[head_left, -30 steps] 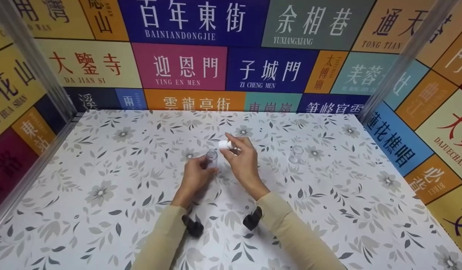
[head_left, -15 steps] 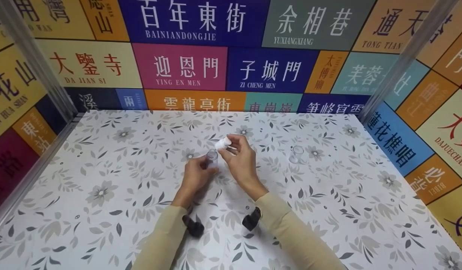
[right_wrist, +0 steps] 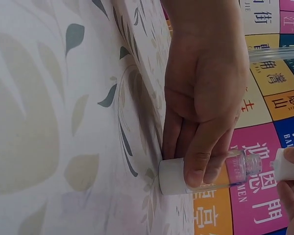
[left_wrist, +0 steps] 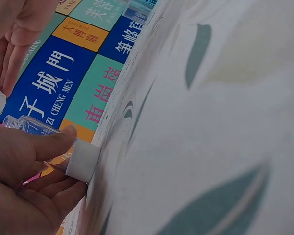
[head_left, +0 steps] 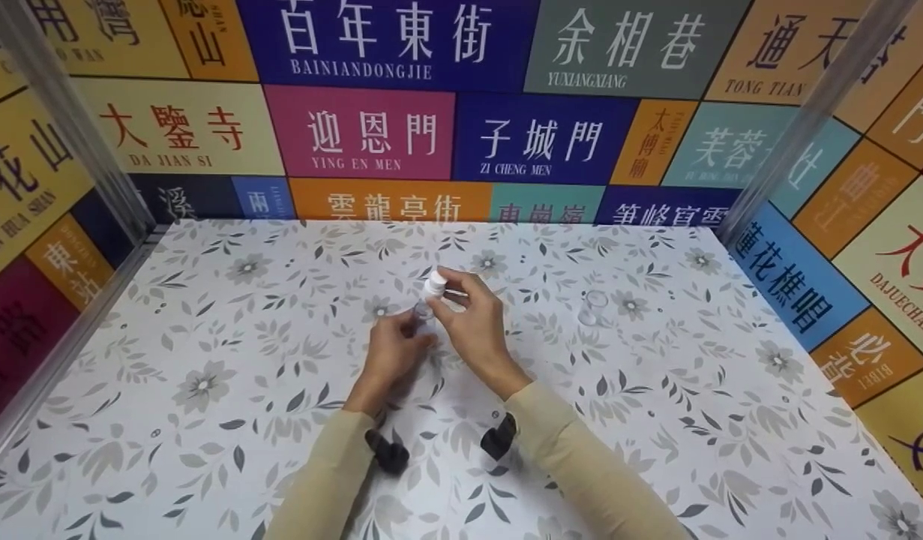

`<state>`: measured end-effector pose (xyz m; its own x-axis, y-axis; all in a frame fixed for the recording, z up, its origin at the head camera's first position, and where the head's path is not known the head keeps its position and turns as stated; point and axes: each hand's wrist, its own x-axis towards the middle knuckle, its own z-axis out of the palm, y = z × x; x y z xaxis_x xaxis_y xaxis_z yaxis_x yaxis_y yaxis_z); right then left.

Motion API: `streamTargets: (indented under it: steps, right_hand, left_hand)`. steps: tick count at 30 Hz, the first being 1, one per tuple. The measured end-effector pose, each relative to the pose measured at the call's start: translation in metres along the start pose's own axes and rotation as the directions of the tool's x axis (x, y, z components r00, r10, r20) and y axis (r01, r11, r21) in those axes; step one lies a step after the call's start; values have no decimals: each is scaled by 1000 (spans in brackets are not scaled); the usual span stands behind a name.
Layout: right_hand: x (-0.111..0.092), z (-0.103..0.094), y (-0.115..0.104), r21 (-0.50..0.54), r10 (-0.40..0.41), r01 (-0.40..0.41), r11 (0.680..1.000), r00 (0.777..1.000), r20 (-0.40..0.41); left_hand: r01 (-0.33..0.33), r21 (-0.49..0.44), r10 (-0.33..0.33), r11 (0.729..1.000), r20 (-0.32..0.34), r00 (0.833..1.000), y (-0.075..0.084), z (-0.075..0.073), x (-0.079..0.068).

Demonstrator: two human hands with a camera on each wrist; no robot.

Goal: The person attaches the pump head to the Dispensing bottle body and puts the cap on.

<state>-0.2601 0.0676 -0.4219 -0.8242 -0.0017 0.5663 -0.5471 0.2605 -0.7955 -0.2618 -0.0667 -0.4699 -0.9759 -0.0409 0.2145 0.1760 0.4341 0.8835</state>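
Note:
My left hand (head_left: pixel 394 345) grips a small clear bottle (right_wrist: pixel 230 169) around its body. The bottle stands upright, its white base (left_wrist: pixel 83 160) down at the tabletop and its threaded neck (right_wrist: pixel 254 164) bare. Between thumb and fingers, my right hand (head_left: pixel 472 315) pinches a white cap (head_left: pixel 435 283). In the right wrist view this cap (right_wrist: pixel 283 165) hangs just off the bottle's mouth, with a narrow gap between them. From the head view, the cap overlaps the top of the bottle. The fingers of the left hand hide part of the bottle's body.
A small clear cup-like piece (head_left: pixel 593 308) stands on the table to the right of both hands. Under everything lies a white cover with a leaf pattern (head_left: pixel 206 450). Printed panels (head_left: pixel 356 135) rise along the table's back and sides.
The right hand has moved slightly left, bringing the white cap over the bottle's mouth and turning it from sideways to nearly upright. The left hand and the bottle have stayed in place.

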Motion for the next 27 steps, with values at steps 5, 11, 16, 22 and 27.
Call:
streamTargets:
  steps: [5,11,16,22,27]
  right_hand:
    - [0,2,5,-42,-42,42,998,999,8]
    - [-1,4,6,-43,-56,57,997,998,22]
    - [-1,5,6,-63,-52,54,997,998,31]
    - [-2,8,6,-53,-49,51,997,998,44]
    - [-2,10,7,-44,-37,40,998,998,59]
  left_hand:
    - [6,10,-6,1000,3,1000,-1,0,1]
    - [7,8,-7,1000,2,1000,-1,0,1]
    - [14,-2,-14,1000,4,1000,0,1,1]
    - [4,0,-4,1000,8,1000,0,0,0]
    - [-15,-2,15,1000,9,1000,-1,-1,0]
